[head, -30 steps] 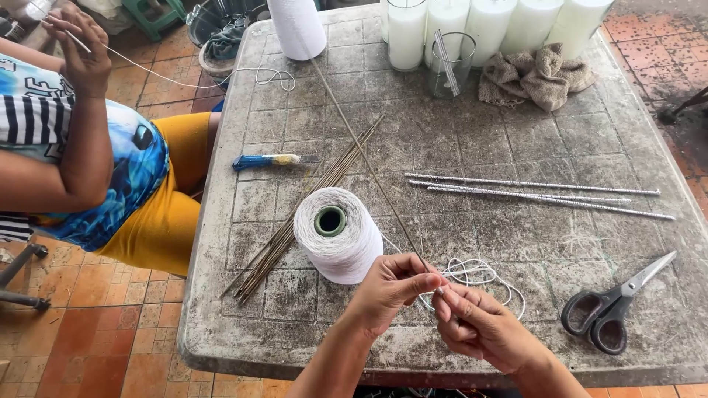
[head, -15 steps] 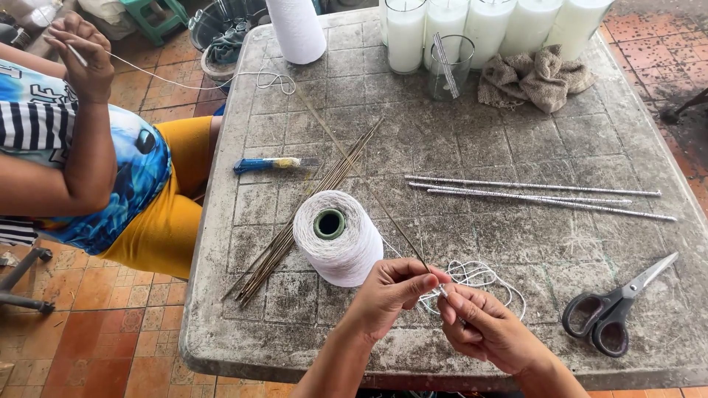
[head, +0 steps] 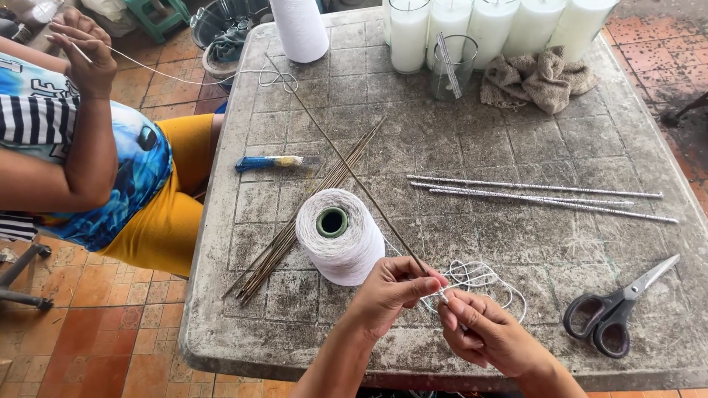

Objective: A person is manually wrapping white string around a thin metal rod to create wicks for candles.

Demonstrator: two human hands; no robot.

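Behind both hands (head: 442,309) pinching one thin stick (head: 346,166) and string (head: 479,278), wax-filled glass jars (head: 410,33).

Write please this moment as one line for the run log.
left hand: pinches thin stick | right hand: holds white string at stick end | near: thread cone, scissors

A single head-worn camera looks steeply down and forward from above the person's own hands, which sit close at the bottom edge. The left hand (head: 391,291) and right hand (head: 483,332) meet just below centre. Beyond them the bench (head: 516,125) fills most of the view, its far edge near the top. Left of them, tiled floor (head: 96,332) shows.
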